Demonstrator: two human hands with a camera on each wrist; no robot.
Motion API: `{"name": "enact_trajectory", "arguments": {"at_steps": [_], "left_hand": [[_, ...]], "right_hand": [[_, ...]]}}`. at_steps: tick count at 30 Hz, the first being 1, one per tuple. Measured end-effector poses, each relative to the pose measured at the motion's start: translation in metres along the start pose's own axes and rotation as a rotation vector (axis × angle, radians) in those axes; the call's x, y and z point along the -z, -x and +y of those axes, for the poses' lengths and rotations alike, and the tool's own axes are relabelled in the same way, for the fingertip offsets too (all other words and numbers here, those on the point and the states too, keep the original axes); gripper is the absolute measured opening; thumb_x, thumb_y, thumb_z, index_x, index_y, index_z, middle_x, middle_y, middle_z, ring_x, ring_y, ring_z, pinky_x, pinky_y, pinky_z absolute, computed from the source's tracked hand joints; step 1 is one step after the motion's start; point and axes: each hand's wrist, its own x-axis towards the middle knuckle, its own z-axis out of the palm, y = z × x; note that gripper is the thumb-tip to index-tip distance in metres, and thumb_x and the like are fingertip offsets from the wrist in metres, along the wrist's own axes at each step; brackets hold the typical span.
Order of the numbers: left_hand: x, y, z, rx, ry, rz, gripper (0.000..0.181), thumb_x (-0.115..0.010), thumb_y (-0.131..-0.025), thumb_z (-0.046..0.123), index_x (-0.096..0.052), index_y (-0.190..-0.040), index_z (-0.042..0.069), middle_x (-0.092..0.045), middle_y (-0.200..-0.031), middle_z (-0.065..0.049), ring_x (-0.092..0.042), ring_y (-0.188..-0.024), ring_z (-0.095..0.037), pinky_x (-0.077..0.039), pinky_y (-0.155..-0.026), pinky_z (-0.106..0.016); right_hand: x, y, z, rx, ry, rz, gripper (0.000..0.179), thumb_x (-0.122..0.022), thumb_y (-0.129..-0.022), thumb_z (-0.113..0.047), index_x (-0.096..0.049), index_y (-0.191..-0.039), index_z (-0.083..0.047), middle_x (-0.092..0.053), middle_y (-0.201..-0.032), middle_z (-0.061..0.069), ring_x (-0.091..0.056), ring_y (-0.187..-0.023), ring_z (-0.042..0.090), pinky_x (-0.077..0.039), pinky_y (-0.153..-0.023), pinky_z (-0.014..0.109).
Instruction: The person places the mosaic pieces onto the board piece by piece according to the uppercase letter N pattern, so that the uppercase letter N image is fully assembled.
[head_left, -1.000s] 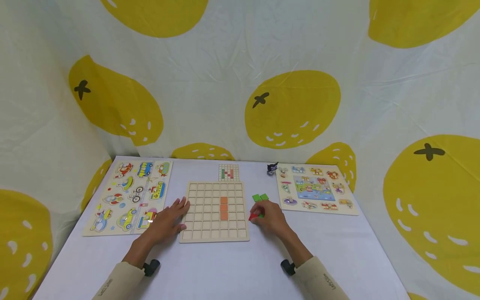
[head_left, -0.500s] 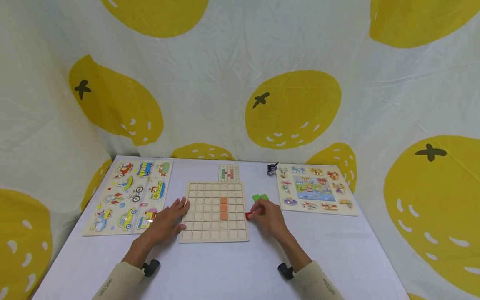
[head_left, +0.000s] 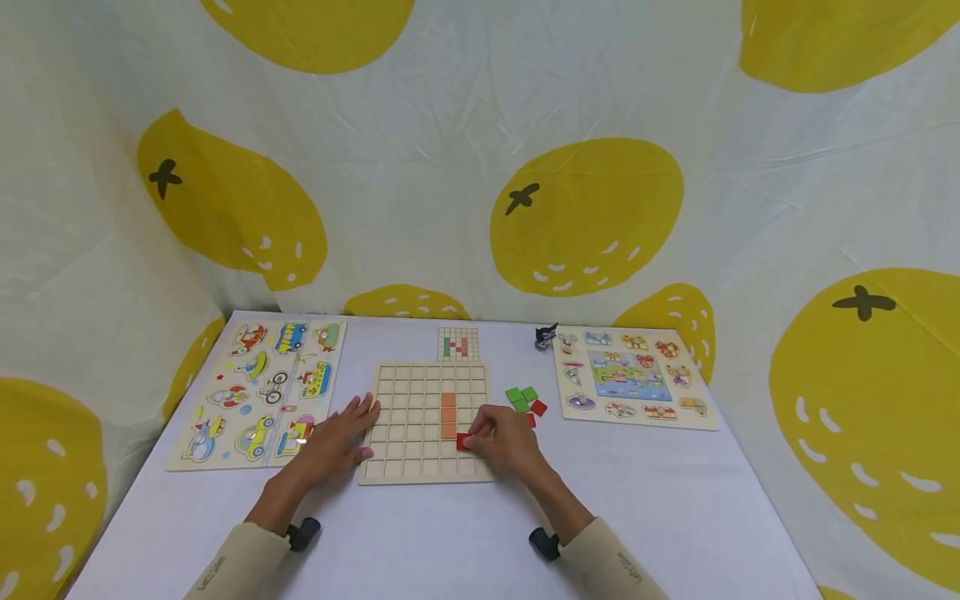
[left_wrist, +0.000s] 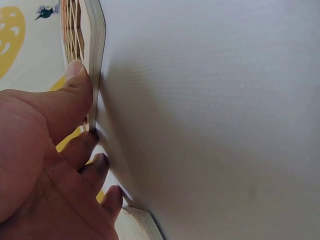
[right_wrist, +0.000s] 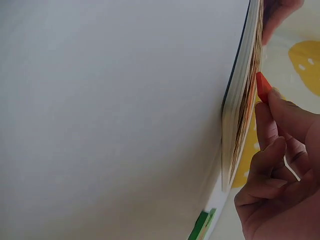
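White cloth (head_left: 420, 125) printed with yellow fruit hangs behind my white table (head_left: 435, 533). My left hand (head_left: 333, 442) lies at the left edge of the board (head_left: 427, 481), fingers spread, thumb against its rim. My right hand (head_left: 510, 442) pinches a red tile (head_left: 463, 442) between thumb and fingers over the board, just right of and below the column of orange tiles (head_left: 448, 414); it's tilted in the wrist view, and I can't tell whether it touches a cell. Loose green tiles (head_left: 521, 399) and other reds (head_left: 538, 407) lie to the right. A card (head_left: 458, 344) sits just beyond the board.
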Motion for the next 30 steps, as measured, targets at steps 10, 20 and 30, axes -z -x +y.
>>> {"name": "enact_trajectory", "arguments": {"at_steps": [10,20,30], "left_hand": [[-0.002,0.000,-0.002,0.010,-0.001,-0.008,0.079,-0.078,-0.096,0.018,-0.039,-0.163,0.006,-0.031,-0.173,-0.019,-0.027,-0.161,-0.045,-0.029,-0.126,-0.069],[0.000,0.001,0.001,0.003,0.014,0.005,0.079,-0.079,-0.095,0.018,-0.040,-0.163,0.005,-0.031,-0.173,-0.020,-0.027,-0.161,-0.045,-0.028,-0.126,-0.070],[0.000,0.001,0.001,0.004,0.017,0.001,0.079,-0.078,-0.096,0.018,-0.040,-0.163,0.005,-0.031,-0.173,-0.020,-0.027,-0.161,-0.045,-0.028,-0.126,-0.070]], "right_hand": [[-0.017,-0.005,-0.014,-0.025,0.059,-0.035,0.023,-0.089,-0.087,-0.020,-0.068,-0.081,-0.024,-0.064,-0.072,-0.007,-0.060,-0.072,0.013,-0.047,-0.063,0.026],[-0.023,-0.008,-0.018,0.000,0.098,-0.074,0.020,-0.090,-0.085,-0.015,-0.072,-0.079,-0.021,-0.063,-0.067,-0.006,-0.058,-0.065,0.011,-0.044,-0.057,0.025],[-0.012,-0.006,-0.010,0.066,0.064,-0.115,0.013,-0.090,-0.085,-0.018,-0.077,-0.089,-0.021,-0.069,-0.078,-0.009,-0.061,-0.075,0.011,-0.048,-0.065,0.024]]}}
